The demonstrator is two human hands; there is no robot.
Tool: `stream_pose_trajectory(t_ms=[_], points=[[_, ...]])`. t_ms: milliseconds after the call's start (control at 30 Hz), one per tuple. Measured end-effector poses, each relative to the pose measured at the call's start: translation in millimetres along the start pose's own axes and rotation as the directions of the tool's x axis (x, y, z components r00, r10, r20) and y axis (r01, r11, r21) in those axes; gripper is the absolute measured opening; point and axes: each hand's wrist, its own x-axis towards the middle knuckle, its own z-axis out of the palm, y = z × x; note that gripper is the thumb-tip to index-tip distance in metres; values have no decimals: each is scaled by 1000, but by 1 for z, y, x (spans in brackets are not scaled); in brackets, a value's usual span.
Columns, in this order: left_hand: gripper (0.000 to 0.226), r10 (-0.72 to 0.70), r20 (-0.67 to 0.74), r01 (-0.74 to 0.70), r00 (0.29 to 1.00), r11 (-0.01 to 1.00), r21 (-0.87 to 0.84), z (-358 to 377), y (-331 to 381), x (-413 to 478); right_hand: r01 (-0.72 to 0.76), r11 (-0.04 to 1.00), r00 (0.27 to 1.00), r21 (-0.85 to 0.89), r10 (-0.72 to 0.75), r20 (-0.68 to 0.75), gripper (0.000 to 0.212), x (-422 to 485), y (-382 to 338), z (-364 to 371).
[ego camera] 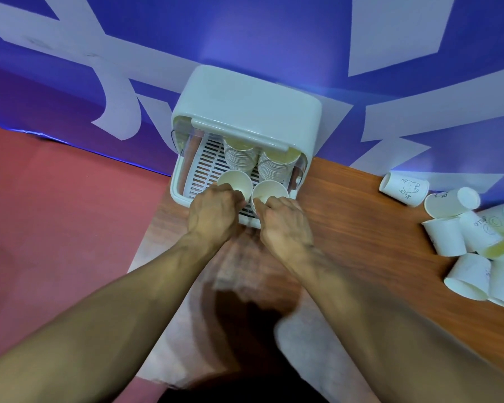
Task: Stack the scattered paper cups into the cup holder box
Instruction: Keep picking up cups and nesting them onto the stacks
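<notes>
**Both hands at box mouth, one cup each**

While both forearms reach forward, left hand (214, 209) grips a paper cup (235, 181) and right hand (284, 221) pinches a second cup (269, 192). Fingertips hidden behind the rims. Cup holder box (245, 109) lies directly ahead; scattered cups (472, 237) lie on the bench (361, 228), well right of the right hand.

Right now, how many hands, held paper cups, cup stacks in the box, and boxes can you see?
Hands: 2, left hand and right hand
Held paper cups: 2, left cup and right cup
Cup stacks inside the box: 2, left stack, right stack
Cup holder box: 1
Total: 7
</notes>
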Motion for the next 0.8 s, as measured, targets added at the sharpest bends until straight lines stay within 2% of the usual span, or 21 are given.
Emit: stream_pose_trajectory(t_ms=[67,133,233,333,500,600,800], points=[[16,-5,-9,5,1000,1000,14,-1,3,1,-12,1000,999,-2,12,-48,30,0,0,0],[19,6,-75,-6,997,1000,1,-1,6,-2,-35,999,991,20,37,-127,24,-4,2,-3],[26,86,-161,-81,983,996,37,-1,18,-5,-54,996,970,74,70,-233,26,-14,11,-12],[28,143,-176,-129,974,987,91,-4,39,-4,-74,993,959,92,96,-266,29,-28,24,-27],[25,264,-106,-258,959,964,63,-10,94,-3,-200,970,935,135,231,-269,28,-68,62,-53],[26,358,16,-358,933,930,86,-4,134,-4,-318,936,907,149,346,-241,30,-101,94,-63],[33,391,192,-399,900,917,8,32,212,-3,-468,856,817,218,513,-263,34,-171,169,-65]])
